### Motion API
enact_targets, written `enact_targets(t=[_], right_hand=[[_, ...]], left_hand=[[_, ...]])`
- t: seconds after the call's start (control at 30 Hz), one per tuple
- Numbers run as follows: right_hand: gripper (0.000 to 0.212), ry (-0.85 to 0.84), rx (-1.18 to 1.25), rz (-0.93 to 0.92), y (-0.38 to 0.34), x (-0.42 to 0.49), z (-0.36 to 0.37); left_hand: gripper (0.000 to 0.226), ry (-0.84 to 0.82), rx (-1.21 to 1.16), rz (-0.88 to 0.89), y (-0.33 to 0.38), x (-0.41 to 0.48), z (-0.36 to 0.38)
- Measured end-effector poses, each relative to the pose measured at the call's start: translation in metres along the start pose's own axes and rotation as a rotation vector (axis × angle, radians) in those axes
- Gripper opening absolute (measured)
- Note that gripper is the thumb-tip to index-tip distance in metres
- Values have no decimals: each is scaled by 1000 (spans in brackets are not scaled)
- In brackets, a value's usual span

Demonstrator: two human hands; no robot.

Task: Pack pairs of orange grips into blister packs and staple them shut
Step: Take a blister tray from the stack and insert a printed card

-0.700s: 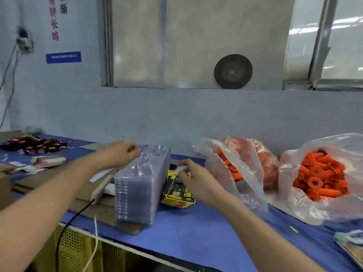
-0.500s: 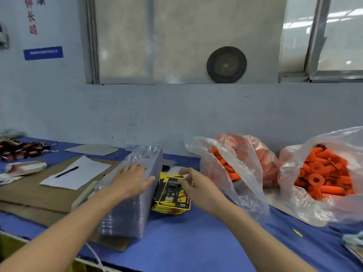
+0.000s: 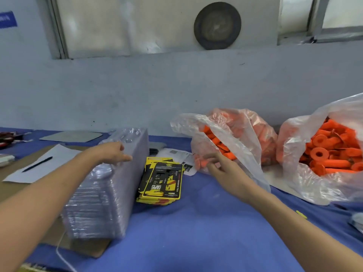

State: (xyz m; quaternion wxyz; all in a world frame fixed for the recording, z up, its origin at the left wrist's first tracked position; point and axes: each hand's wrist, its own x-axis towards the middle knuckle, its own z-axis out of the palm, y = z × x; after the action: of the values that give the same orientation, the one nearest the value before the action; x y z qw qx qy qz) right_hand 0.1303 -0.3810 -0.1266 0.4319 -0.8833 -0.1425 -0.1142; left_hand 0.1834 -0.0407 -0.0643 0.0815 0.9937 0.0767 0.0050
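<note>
A tall stack of clear blister packs [image 3: 110,193] lies on its side on the blue table. My left hand [image 3: 109,153] rests flat on top of it, fingers spread. Beside the stack is a pile of yellow-and-black backing cards [image 3: 162,180]. My right hand [image 3: 221,166] reaches to the mouth of a plastic bag [image 3: 222,132] of orange grips, its fingertips touching one orange grip [image 3: 200,161] at the bag's opening. A second open bag [image 3: 306,158] at the right holds several orange grips [image 3: 332,152].
A white sheet with a black pen [image 3: 37,163] lies on brown cardboard [image 3: 13,189] at the left. A printed paper [image 3: 179,155] sits behind the cards. A white cable [image 3: 62,254] hangs over the table's front edge. The wall runs close behind the bags.
My right hand has moved from the backing cards to the right, to the mouth of the nearer bag of grips. My left hand has stayed on the blister stack. The view has dropped and shifted right.
</note>
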Motion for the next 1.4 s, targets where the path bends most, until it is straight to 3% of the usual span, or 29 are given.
enact_targets(t=[0.2,0.5,0.63,0.7,0.77,0.83,0.93,1.03,1.13,1.17,1.23,1.4], right_hand=[[25,-29,73,-6,-5,5,18],[29,-87,227,17,-42,29,71],[40,-118,420,124,-87,76,127],[35,-105,520,208,-99,94,163],[53,-108,614,310,-102,103,200],[65,-107,711,370,-103,105,231],[94,-49,817,416,-105,111,259],[98,2,752,350,-110,110,268],[50,80,706,428,-111,97,282],[48,179,776,453,-107,95,289],[52,168,871,500,-108,93,289],[54,111,641,285,-114,105,243]], left_hand=[[43,27,-8,11,-2,-1,0],[47,100,-109,-20,-15,6,-3],[38,271,-214,-97,-43,18,-14],[55,156,-302,-215,-57,20,-18],[71,-168,-449,-326,-68,22,-20],[76,-435,-672,-290,-80,33,-14],[59,-474,-850,-174,-93,49,-4],[48,-427,-834,-105,-101,60,3],[48,-376,-786,-85,-104,65,7],[49,-378,-769,-71,-103,66,7],[50,-376,-716,-62,-99,65,4],[74,-129,-163,-52,-88,74,-9]])
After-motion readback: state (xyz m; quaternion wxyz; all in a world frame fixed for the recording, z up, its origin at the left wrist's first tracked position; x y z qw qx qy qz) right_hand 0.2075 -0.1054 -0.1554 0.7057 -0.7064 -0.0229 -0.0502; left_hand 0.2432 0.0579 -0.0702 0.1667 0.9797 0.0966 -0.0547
